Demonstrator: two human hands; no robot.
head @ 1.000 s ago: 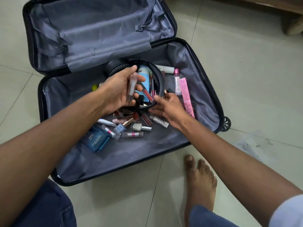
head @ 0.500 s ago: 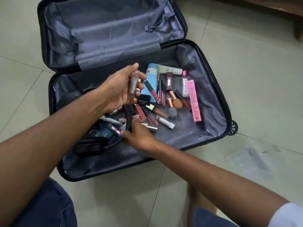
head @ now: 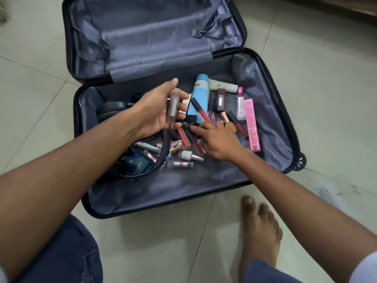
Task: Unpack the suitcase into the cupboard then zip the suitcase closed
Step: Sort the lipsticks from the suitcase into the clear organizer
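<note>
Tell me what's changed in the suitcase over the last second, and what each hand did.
The right hand dragged the black headphones from the middle to the left side, let go, and now reaches with straight fingers over the lip glosses. That uncovered the blue tube. The left hand kept holding the clear tube; the suitcase stayed open.

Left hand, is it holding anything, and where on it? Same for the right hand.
The left hand holds a clear lip gloss tube around its middle, between thumb and fingers. The right hand holds nothing; its straight fingers reach over the cosmetics in the suitcase.
</note>
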